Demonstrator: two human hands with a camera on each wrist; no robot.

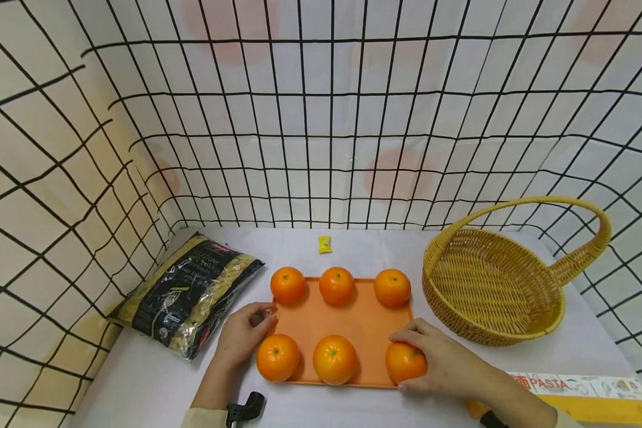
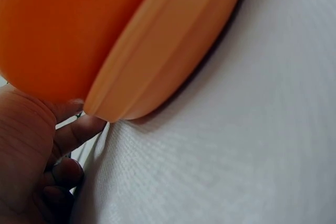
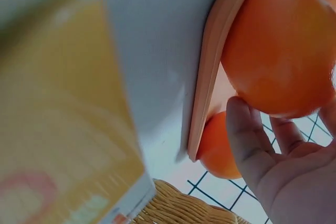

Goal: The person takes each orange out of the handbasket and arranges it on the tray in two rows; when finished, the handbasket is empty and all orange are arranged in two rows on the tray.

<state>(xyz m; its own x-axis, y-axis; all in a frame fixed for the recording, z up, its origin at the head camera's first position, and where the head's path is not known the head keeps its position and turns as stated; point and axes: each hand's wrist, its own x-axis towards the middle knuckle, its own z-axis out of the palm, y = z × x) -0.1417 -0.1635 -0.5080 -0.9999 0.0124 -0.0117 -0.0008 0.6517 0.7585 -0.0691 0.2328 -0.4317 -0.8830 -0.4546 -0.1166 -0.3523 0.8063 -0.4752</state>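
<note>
An orange rectangular tray [image 1: 348,324] lies on the white table, bearing two rows of oranges. My right hand [image 1: 441,362] holds the front right orange [image 1: 403,364] at the tray's corner, thumb on the near side and fingers round the far side. In the right wrist view, fingertips [image 3: 239,111] touch the underside of that orange [image 3: 278,51]. My left hand [image 1: 243,336] pinches the tray's left edge, beside the front left orange [image 1: 277,358]. The left wrist view has its fingers [image 2: 79,132] at the tray's rim [image 2: 157,51]; the thumb is hidden there.
To the right stands a wicker basket [image 1: 492,327] with a tall handle. A pasta bag [image 1: 192,291] lies at the left, and a yellow pasta box [image 1: 594,398] at the front right. A small yellow packet [image 1: 324,244] sits behind the tray. Black grid panels [image 1: 331,137] surround the table.
</note>
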